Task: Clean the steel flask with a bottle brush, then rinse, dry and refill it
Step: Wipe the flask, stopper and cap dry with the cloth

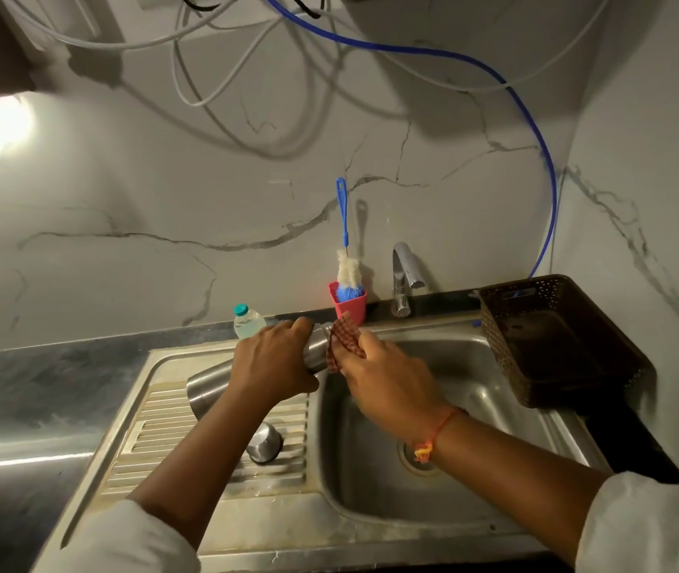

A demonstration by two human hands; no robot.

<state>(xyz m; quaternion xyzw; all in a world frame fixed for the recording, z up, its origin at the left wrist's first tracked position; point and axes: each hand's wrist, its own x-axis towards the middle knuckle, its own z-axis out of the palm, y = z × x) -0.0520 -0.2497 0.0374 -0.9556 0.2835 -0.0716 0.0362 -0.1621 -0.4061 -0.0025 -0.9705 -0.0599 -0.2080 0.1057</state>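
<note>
Left hand (275, 361) grips the tilted flask (209, 390), right hand (387, 386) pinches a cloth (344, 337) at its mouth; slick steel could slip.

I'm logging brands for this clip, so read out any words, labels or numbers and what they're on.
None can be read.
Small plastic bottle: any label too blurred to read.
Steel flask, checked cloth, pink cup, brown basket: no markings show.
</note>
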